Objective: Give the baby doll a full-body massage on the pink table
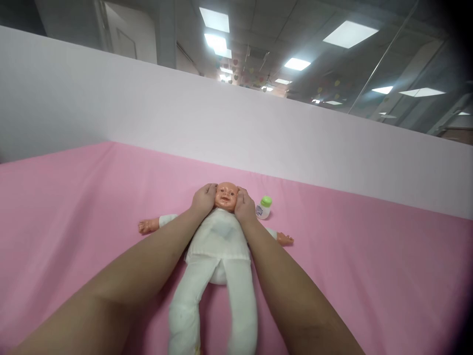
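Note:
A baby doll [220,231] with a white cloth body lies on its back on a pink sheet, arms spread out and legs toward me. My left hand [204,199] is cupped against one side of the doll's head [225,196], and my right hand [244,203] presses on the other side. Between them the hands hold the head, with fingertips curled at its edges. My forearms reach over the doll's arms and hide part of them. A small white bottle with a green cap [263,207] stands just right of my right hand.
The pink sheet [354,246] spreads over the padded surface and shows some creases. Behind it runs a low white wall [236,123]. Above the wall, glass shows ceiling lights [350,34] and small heart shapes. A pale door [131,34] is at upper left.

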Available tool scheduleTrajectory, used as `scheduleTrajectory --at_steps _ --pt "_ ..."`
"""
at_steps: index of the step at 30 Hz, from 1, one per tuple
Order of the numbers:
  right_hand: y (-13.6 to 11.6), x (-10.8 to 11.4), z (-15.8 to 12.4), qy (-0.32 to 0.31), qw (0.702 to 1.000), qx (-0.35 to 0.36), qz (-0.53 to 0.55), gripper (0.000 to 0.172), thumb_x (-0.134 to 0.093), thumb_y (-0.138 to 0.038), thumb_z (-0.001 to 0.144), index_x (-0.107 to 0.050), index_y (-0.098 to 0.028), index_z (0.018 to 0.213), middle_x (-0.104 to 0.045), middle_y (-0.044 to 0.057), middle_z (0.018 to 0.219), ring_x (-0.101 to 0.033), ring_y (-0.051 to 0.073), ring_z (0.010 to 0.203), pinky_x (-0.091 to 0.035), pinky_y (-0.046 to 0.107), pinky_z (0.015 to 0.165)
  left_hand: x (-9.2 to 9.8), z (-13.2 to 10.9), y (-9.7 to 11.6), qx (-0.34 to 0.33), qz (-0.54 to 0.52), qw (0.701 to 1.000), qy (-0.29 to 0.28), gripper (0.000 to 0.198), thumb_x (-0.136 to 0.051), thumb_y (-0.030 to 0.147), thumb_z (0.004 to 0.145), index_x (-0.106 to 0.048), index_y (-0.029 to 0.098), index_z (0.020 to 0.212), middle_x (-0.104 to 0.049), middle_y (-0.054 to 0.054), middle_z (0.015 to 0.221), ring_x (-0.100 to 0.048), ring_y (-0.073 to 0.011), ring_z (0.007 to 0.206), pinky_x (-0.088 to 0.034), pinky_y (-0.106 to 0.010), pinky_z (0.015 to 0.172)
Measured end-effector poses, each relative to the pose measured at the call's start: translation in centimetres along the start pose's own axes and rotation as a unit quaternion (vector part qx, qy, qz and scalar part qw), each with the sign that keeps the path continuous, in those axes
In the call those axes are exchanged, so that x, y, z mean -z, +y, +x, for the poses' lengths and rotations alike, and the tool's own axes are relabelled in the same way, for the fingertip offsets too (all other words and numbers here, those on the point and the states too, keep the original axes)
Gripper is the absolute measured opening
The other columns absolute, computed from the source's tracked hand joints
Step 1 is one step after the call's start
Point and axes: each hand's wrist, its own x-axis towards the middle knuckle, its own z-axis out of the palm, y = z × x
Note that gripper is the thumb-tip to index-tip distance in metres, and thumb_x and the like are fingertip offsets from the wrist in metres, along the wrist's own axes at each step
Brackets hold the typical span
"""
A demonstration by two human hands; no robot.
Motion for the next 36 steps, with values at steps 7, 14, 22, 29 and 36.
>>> scheduleTrajectory --at_steps 7,14,22,29,36 --pt "-0.5 1.3 -1.8 -0.018 0.988 0.055 -0.147 0.050 -0.030 -0.047 0.107 -0.066 -0.017 0.123 -0.074 0.015 0.113 -0.068 0.028 0.110 -0.050 0.039 0.097 2.6 -2.9 1.1 -0.118 0.215 0.969 -0.025 0.046 -0.037 0.049 0.103 -0.071 0.022 0.116 -0.073 -0.012 0.124 -0.064 -0.0321 0.120 -0.044 -0.045 0.107" --pt "-0.2 3.3 -2.1 -0.134 0.973 0.066 -0.176 0.088 -0.061 -0.073 0.089 -0.043 -0.018 0.156 -0.073 0.013 0.126 -0.072 0.029 0.107 -0.055 0.039 0.090 3.2 -3.5 2.1 -0.149 0.274 0.941 -0.128 0.057 -0.060 0.062 0.092 -0.060 0.026 0.137 -0.072 -0.007 0.129 -0.069 -0.0313 0.109 -0.054 -0.039 0.087" --pt "-0.5 3.0 -1.8 -0.131 0.967 0.037 -0.213 0.100 -0.058 -0.083 0.084 -0.040 -0.019 0.158 -0.073 0.014 0.124 -0.071 0.031 0.110 -0.055 0.041 0.091 3.0 -3.5 2.6 -0.114 0.241 0.953 -0.147 0.057 -0.064 0.063 0.090 -0.061 0.029 0.135 -0.074 -0.004 0.121 -0.071 -0.0293 0.103 -0.056 -0.038 0.086" --pt "-0.6 3.2 -2.0 -0.131 0.965 0.025 -0.225 0.093 -0.056 -0.079 0.089 -0.041 -0.019 0.158 -0.076 0.012 0.117 -0.072 0.031 0.108 -0.055 0.040 0.088 3.1 -3.6 2.7 -0.100 0.256 0.952 -0.137 0.051 -0.062 0.062 0.092 -0.063 0.030 0.132 -0.075 -0.003 0.119 -0.071 -0.0281 0.102 -0.056 -0.039 0.087" --pt "-0.5 3.7 -2.0 -0.136 0.967 0.046 -0.209 0.071 -0.053 -0.067 0.097 -0.049 -0.023 0.154 -0.077 0.009 0.115 -0.072 0.027 0.106 -0.054 0.037 0.091 3.3 -3.6 1.9 -0.106 0.233 0.957 -0.132 0.053 -0.054 0.051 0.098 -0.055 0.026 0.145 -0.067 -0.006 0.139 -0.067 -0.0276 0.118 -0.054 -0.039 0.099"
